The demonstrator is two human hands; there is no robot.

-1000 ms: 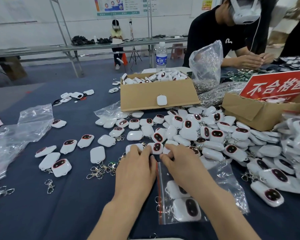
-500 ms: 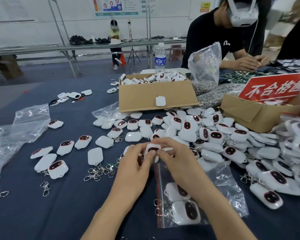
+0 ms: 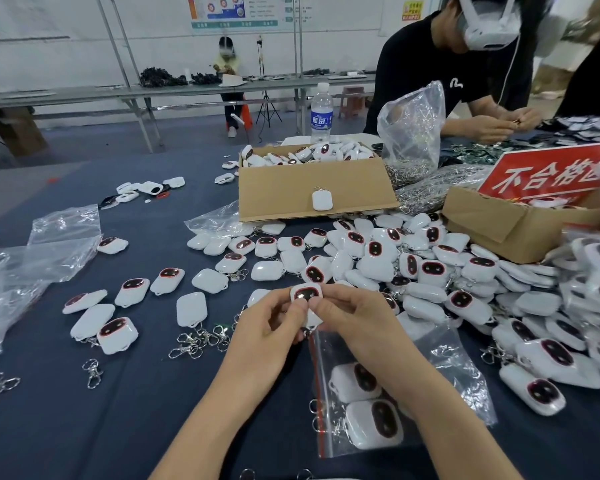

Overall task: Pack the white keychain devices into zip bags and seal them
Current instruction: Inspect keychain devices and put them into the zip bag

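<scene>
right now both hands meet on one small white rounded plastic keychain device [image 3: 305, 294] with a dark red-rimmed oval face, held up off the dark blue cloth-covered table [image 3: 84, 427]. the left hand [image 3: 267, 323] pinches its left edge between thumb and curled fingers; the right hand [image 3: 354, 317] pinches its right edge the same way, the two thumbs nearly touching just under the dark face, which tilts toward the camera. the fingers hide the device's lower end.

just below the grip, partly under the right wrist, lies a clear plastic zip bag [image 3: 461, 372] with a red strip along its left edge; two more white devices lie inside it, one nearer the grip than the other, dark faces up. left of the grip, near the left knuckles, sits a tangle of loose silver metal clasps [image 3: 201, 341], and further left a scatter of single white devices, some face up, some face down. beyond the grip and to its right a big heap [image 3: 413, 265] of the same white devices spreads over the cloth. behind that heap stands an open brown cardboard box [image 3: 312, 188] filled with more of them, with one resting on its front flap.
</scene>
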